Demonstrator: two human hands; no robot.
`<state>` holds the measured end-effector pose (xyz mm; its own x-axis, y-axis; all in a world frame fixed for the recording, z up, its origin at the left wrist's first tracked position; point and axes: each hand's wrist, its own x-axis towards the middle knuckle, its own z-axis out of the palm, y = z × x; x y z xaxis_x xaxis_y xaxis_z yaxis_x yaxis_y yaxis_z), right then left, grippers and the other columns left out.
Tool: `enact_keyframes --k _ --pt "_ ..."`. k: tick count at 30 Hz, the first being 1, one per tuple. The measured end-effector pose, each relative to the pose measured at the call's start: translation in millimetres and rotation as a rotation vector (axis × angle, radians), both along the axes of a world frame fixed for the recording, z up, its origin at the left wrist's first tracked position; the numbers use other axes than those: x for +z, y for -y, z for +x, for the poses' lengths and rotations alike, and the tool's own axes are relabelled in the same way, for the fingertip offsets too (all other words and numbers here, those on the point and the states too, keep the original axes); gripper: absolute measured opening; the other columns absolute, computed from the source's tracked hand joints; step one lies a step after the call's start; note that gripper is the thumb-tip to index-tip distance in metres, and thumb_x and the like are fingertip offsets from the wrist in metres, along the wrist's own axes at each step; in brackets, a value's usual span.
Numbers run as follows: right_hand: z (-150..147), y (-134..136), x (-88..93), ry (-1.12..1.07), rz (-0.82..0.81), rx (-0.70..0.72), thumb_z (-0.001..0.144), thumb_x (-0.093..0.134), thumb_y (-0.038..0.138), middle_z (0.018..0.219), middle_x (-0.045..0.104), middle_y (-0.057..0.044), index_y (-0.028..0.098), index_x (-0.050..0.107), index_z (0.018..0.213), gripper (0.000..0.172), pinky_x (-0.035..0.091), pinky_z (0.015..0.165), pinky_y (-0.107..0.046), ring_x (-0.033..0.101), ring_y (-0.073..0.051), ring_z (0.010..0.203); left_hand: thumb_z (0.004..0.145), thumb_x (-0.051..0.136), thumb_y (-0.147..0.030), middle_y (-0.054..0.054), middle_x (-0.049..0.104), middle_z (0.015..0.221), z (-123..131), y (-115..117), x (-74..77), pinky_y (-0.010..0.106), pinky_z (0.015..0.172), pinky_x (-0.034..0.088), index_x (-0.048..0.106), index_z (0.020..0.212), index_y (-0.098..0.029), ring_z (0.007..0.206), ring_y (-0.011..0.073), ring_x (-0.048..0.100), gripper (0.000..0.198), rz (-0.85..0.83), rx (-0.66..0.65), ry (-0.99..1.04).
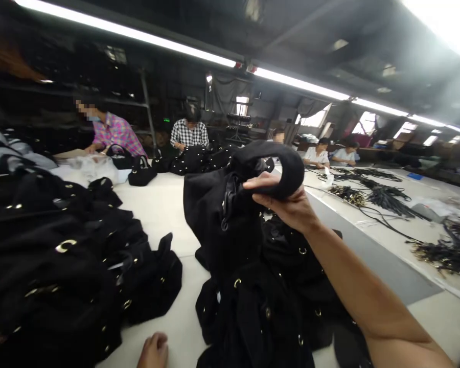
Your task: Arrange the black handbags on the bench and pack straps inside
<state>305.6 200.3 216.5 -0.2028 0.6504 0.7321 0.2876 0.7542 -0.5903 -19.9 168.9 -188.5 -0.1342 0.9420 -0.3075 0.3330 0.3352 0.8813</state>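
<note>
My right hand (pixel 285 200) is raised above the white table (pixel 157 214), its fingers closed round the curved handle of a black fabric handbag (pixel 222 214) that hangs from it. Under that bag lies a heap of black handbags (pixel 260 306) with small gold fittings. My left hand (pixel 153 350) shows only at the bottom edge, resting on the table with its fingers curled under; whether anything is in it is hidden.
A big pile of black bags (pixel 53 260) fills the left. Across the table sit a person in a pink plaid shirt (pixel 115 134) and a person in a black-and-white check shirt (pixel 189 134). Black straps and cords (pixel 387 197) lie on the right table.
</note>
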Motion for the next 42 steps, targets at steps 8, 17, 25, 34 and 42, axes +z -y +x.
enact_keyframes --k 8,17,25,34,42 --pt "-106.1 102.6 -71.0 0.659 0.203 0.316 0.107 0.044 0.024 0.08 0.063 -0.002 0.02 0.071 0.113 0.028 0.041 0.108 -0.042 0.055 -0.015 0.085 0.079 0.071 -0.056 0.005 0.067 0.11 -54.4 68.6 127.0 0.027 0.092 0.053 0.059 0.116 -0.02 0.105 0.0208 0.064 0.053 0.243 0.098 0.495" --pt "-185.0 194.0 -198.8 0.49 0.16 0.17 0.104 0.045 0.016 0.072 0.057 0.001 0.022 0.07 0.113 0.027 0.046 0.097 -0.036 0.05 -0.016 0.08 0.088 0.06 -0.06 0.006 0.06 0.133 -64.7 154.4 132.0 0.033 0.098 0.05 0.047 0.141 -0.027 0.125 0.0243 0.055 0.063 0.132 0.279 0.801" --pt "-196.2 228.1 -239.2 0.33 -0.025 0.209 0.094 0.044 0.007 0.072 0.053 -0.002 0.021 0.072 0.104 0.033 0.046 0.094 -0.039 0.048 -0.018 0.081 0.072 0.076 -0.051 0.009 0.064 0.124 -70.4 148.0 70.1 0.045 0.106 0.047 0.063 0.127 -0.024 0.115 0.0294 0.06 0.063 0.238 0.09 0.254" --pt "-139.5 256.1 -275.2 0.15 -0.725 0.208 0.081 0.066 0.014 0.088 0.061 -0.003 0.021 0.077 0.086 0.015 0.036 0.112 -0.048 0.058 -0.018 0.09 0.073 0.064 -0.026 0.01 0.066 0.104 -53.4 102.8 9.2 0.045 0.097 0.05 0.063 0.1 -0.015 0.098 0.0232 0.063 0.03 0.134 0.32 0.253" --pt "-128.7 247.9 -322.1 -0.355 -1.157 -0.375 0.061 0.076 0.053 0.105 0.069 -0.015 0.016 0.071 0.109 0.061 0.06 0.087 -0.048 0.069 -0.036 0.1 0.066 0.063 -0.032 0.01 0.067 0.102 -51.3 105.2 24.9 0.045 0.102 0.045 0.065 0.092 -0.016 0.104 0.0275 0.062 0.031 0.161 0.161 0.297"
